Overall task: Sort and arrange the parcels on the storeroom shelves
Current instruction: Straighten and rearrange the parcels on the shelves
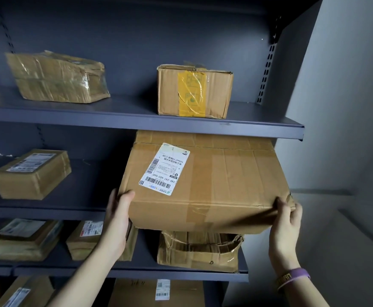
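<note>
A large brown cardboard parcel (pixel 221 187) with a white shipping label (pixel 164 168) sits partly in the second shelf bay, its near end sticking out past the shelf edge. My left hand (pixel 118 216) grips its near left corner, thumb on top. My right hand (pixel 286 220) grips the near right corner, fingers curled over the edge. The far end of the parcel is hidden under the upper shelf (pixel 181 126).
On the upper shelf stand a crumpled parcel (pixel 57 77) and a yellow-taped box (pixel 194 91). A small parcel (pixel 32 173) lies left on the second shelf. Several parcels, one crushed (pixel 199 251), fill the lower shelves. A grey wall (pixel 347 107) closes the right side.
</note>
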Demonstrator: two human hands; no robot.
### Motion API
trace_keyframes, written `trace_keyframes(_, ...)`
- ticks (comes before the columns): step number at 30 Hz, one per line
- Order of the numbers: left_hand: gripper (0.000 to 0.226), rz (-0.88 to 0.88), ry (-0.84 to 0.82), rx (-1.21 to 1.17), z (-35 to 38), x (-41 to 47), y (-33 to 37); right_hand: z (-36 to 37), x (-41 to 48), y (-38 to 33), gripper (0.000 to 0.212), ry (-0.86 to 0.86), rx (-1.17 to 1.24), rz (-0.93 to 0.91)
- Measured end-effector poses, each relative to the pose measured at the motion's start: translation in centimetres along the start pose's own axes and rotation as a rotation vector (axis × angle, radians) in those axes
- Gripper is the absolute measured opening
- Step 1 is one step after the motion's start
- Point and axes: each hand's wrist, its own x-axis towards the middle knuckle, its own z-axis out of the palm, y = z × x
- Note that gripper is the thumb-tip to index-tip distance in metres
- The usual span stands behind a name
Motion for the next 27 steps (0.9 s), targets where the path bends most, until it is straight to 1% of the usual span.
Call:
trace_keyframes(2, 0.056, 0.005, 0.024, -0.007, 0.2, 0.1, 0.1, 0.1, 0.3, 0.4, 0.034, 0.006, 0.010, -0.003)
trace_keyframes(5, 0.031, 0.004, 0.056, 0.005, 0.8, 0.8, 1.2, 1.1, 1.4, -0.1, 0.034, 0.004, 0.032, 0.014)
trace_keyframes(6, 0.026, -0.012, 0.067, 0.009, 1.1, 1.4, 1.7, 1.6, 1.9, -0.4, 0.034, 0.003, 0.033, 0.020)
trace_keyframes(7, 0.028, -0.030, 0.075, 0.022, 1.3, 2.0, 2.2, 2.2, 2.5, -0.9, 0.034, 0.004, 0.030, 0.021)
trace_keyframes(10, 0.049, -0.066, 0.079, 0.088, 2.2, 4.1, 3.4, 4.1, 4.5, -1.9, 0.031, -0.001, 0.026, -0.007)
trace_keyframes(12, 0.055, -0.079, 0.067, 0.109, 2.8, 5.4, 4.0, 5.2, 5.9, -2.1, 0.032, -0.012, 0.011, -0.011)
trace_keyframes(17, 0.058, -0.115, 0.067, 0.111, 4.0, 8.1, 4.7, 7.0, 8.3, -1.5, 0.037, -0.053, -0.028, 0.014)
trace_keyframes(22, 0.058, -0.086, 0.096, 0.104, 4.7, 9.2, 4.4, 7.7, 9.6, -0.8, 0.036, -0.065, -0.023, 0.013)
trace_keyframes(25, 0.056, -0.086, 0.078, 0.099, 4.6, 9.1, 4.3, 7.6, 9.5, -0.3, 0.035, -0.067, -0.020, 0.010)
trace_keyframes(27, 0.059, -0.094, 0.065, 0.099, 4.6, 9.0, 4.3, 7.3, 9.3, -0.4, 0.032, -0.084, -0.023, 0.016)
